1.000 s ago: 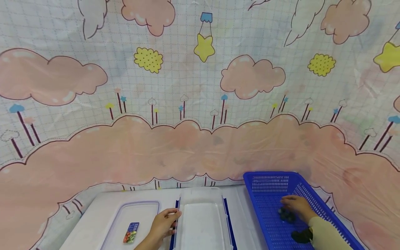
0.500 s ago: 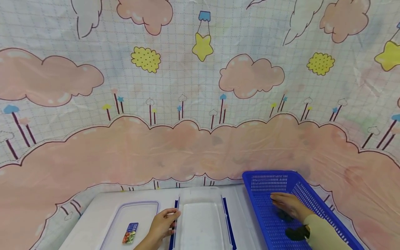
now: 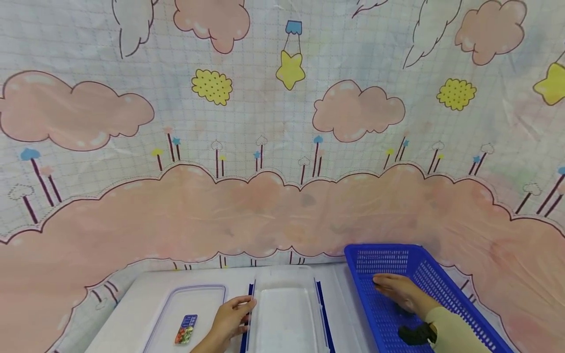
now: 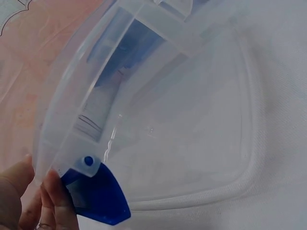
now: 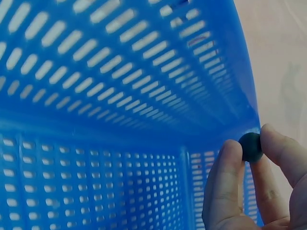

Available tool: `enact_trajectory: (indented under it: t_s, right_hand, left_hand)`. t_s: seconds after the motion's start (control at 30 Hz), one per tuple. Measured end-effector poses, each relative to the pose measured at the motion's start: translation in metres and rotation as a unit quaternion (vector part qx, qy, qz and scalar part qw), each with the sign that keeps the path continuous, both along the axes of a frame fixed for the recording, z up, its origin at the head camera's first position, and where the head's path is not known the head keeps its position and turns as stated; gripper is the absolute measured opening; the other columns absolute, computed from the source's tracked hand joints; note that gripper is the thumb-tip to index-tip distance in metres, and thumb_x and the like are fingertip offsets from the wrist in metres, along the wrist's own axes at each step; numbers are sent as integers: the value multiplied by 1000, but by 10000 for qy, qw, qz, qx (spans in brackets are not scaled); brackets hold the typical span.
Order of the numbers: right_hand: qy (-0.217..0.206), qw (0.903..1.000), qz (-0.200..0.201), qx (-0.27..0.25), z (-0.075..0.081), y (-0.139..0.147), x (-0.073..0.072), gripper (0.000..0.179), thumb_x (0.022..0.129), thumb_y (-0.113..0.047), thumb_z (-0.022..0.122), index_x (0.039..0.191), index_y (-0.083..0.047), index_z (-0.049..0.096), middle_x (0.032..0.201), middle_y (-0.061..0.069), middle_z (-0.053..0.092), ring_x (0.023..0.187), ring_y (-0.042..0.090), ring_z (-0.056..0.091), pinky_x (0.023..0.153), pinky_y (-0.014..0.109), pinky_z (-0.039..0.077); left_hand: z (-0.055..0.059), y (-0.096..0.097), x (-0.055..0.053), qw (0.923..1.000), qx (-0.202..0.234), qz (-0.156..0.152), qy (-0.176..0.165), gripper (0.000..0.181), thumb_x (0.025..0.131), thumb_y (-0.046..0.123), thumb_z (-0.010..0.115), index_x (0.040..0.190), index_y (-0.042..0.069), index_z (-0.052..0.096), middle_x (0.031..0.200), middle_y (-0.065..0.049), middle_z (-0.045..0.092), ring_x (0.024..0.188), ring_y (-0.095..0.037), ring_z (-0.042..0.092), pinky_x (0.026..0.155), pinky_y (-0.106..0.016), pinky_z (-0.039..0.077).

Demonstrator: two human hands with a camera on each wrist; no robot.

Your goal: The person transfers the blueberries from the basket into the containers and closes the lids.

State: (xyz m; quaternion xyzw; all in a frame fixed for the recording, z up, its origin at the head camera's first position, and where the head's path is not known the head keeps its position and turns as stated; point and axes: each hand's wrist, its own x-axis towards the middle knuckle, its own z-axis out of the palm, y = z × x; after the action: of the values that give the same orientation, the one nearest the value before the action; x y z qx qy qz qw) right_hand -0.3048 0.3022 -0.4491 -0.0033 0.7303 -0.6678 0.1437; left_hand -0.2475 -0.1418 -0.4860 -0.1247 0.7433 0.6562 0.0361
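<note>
My left hand (image 3: 228, 318) grips the left wall of a clear plastic box (image 3: 284, 314) with blue side latches. In the left wrist view, its thumb and fingers (image 4: 60, 194) pinch the rim beside one blue latch (image 4: 98, 196). Over the blue basket (image 3: 364, 304), my right hand (image 3: 399, 291) holds a small dark round ball (image 5: 251, 147) between thumb and fingertips. The right wrist view shows the ball up near the basket's rim. Under that hand lies a dark clump (image 3: 403, 310), mostly hidden by it. A dark green shape (image 3: 415, 334) shows beside the cuff.
To the left of the box lies a clear lid (image 3: 207, 299) with a purple-blue edge and a colourful label (image 3: 186, 329). A white cover (image 3: 145, 294) spreads over the table. Behind it hangs a cloud-patterned cloth (image 3: 282, 215).
My right hand has moved left inside the basket, passing over the dark clump. The dark green shape has shifted left with the wrist. My left hand has stayed on the box.
</note>
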Motion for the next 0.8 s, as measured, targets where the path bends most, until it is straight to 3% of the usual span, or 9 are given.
enact_trajectory:
  t_s: [0.13, 0.4, 0.6, 0.8]
  right_hand:
    - [26, 9998, 81, -175, -2, -5, 2, 54, 96, -7, 62, 136, 22, 39, 116, 8, 66, 103, 12, 64, 105, 43, 46]
    - [61, 9922, 394, -1182, -1, -17, 5, 24, 97, 1, 57, 119, 8, 63, 102, 0, 70, 96, 8, 66, 94, 30, 54]
    - [12, 9917, 260, -1257, 7, -28, 8, 32, 97, 1, 57, 125, 15, 56, 101, 1, 69, 93, 9, 66, 91, 29, 55]
    - [-47, 9857, 350, -1649, 14, -35, 12, 20, 97, 4, 56, 112, 4, 68, 97, 1, 70, 91, 11, 68, 89, 28, 56]
  left_hand:
    - [-1, 0, -1, 10000, 0, -43, -24, 51, 89, 33, 74, 124, -2, 62, 99, -11, 65, 73, -13, 57, 61, -28, 57]
    - [4, -2, 2, 9998, 98, -164, -54, 55, 89, 32, 73, 128, -5, 59, 104, -15, 66, 82, -18, 60, 65, -30, 59]
    - [6, -6, 3, 9990, 142, -405, -79, 58, 88, 27, 73, 132, -6, 55, 110, -15, 68, 92, -23, 65, 71, -35, 60]
    - [2, -9, 2, 9975, 314, -615, -147, 62, 89, 25, 74, 135, -8, 51, 113, -14, 68, 95, -22, 66, 76, -38, 60]
